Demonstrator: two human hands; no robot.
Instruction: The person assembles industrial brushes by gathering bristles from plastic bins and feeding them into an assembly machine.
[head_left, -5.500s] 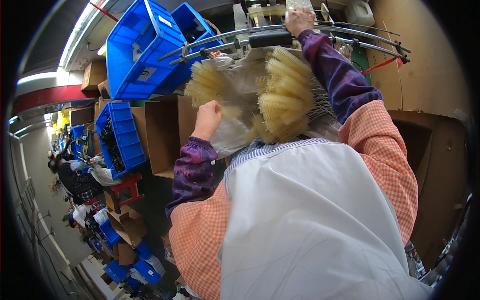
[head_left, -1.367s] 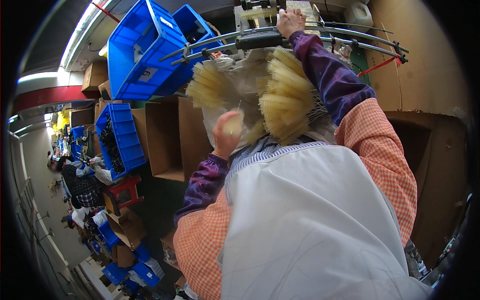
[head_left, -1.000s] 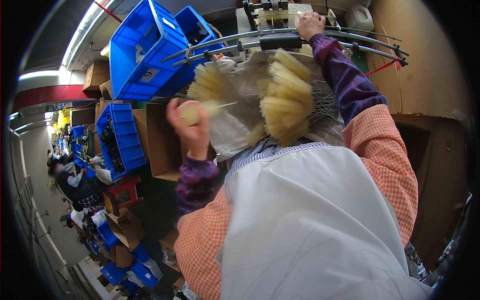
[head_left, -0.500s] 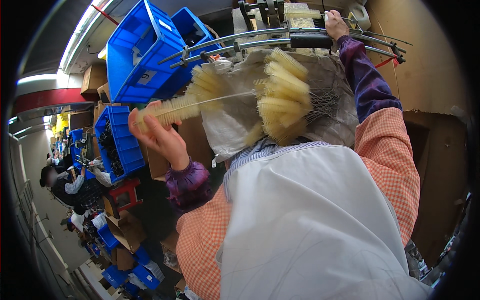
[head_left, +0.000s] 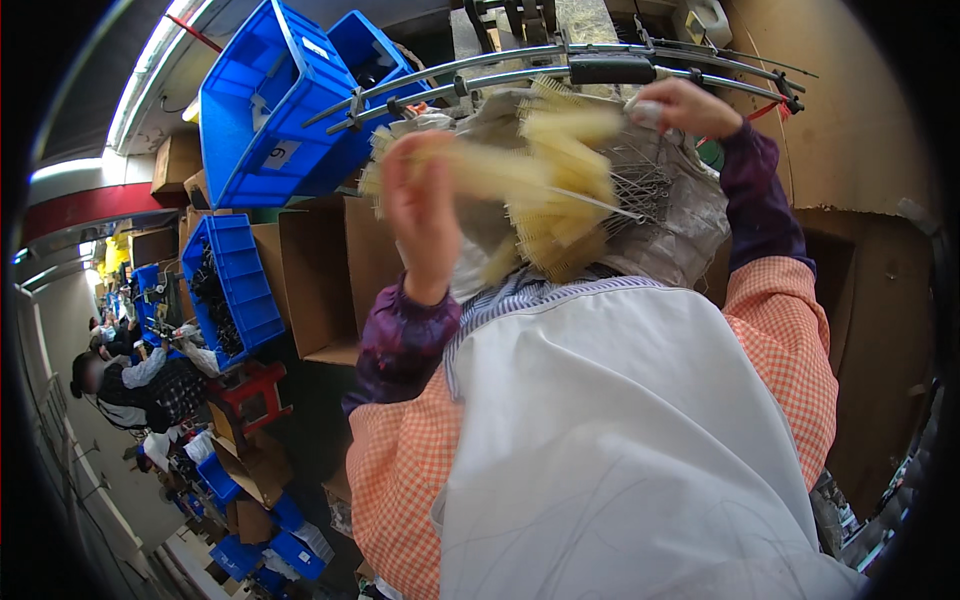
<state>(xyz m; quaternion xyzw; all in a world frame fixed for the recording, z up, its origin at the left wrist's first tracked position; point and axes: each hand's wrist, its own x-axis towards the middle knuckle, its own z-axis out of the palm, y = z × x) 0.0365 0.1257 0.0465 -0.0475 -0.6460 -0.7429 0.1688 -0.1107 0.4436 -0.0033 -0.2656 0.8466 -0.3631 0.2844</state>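
My left hand (head_left: pixel 422 215), blurred by motion, is closed around the bristle end of a pale-yellow bottle brush (head_left: pixel 500 172). The brush's bare wire stem points right, over the pile. My right hand (head_left: pixel 685 105) has its fingers pinched, with white wrapping on a fingertip. Another blurred yellow brush (head_left: pixel 575 124) extends left from these fingers, its grip end too small to make out. Below both hands, a heap of similar brushes (head_left: pixel 560 215) lies on a grey-white cloth (head_left: pixel 690 225) over my lap, the looped wire ends to the right.
A metal rail with a black sleeve (head_left: pixel 612 69) crosses in front of the machine. Blue crates (head_left: pixel 255 130) stand at left, one holding dark parts (head_left: pixel 215 300). Cardboard boxes (head_left: pixel 318 285) sit beside me, a large cardboard sheet (head_left: pixel 830 120) at right. Another person (head_left: pixel 150 385) sits far left.
My left hand has swung right with its brush, bringing it over the pile. My right hand has come down from the machine toward me, a brush moving along with it.
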